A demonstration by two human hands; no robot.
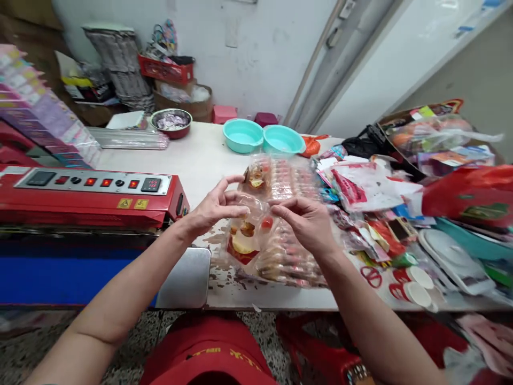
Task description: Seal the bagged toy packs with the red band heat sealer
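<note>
My left hand [220, 206] has its thumb and fingers on the top left of a clear plastic packet [243, 245]. Brown, cream and red patches show on the packet, with a small red piece at its right side. At the packet's upper right corner, the thumb and forefinger of my right hand [310, 222] are pinched together on the plastic. Just beneath and to the right, similar packets [286, 256] stand in tightly packed rows. Farther back lie more rows of packets [280, 179], one with a brown and yellow print facing up.
A red sealing machine [100, 200] with lit switches and a blue belt [80, 272] stands at left. Two turquoise basins [242, 136] sit behind the packets. Plastic bags, paper cups [414, 294] and a white scale [457, 259] crowd the right.
</note>
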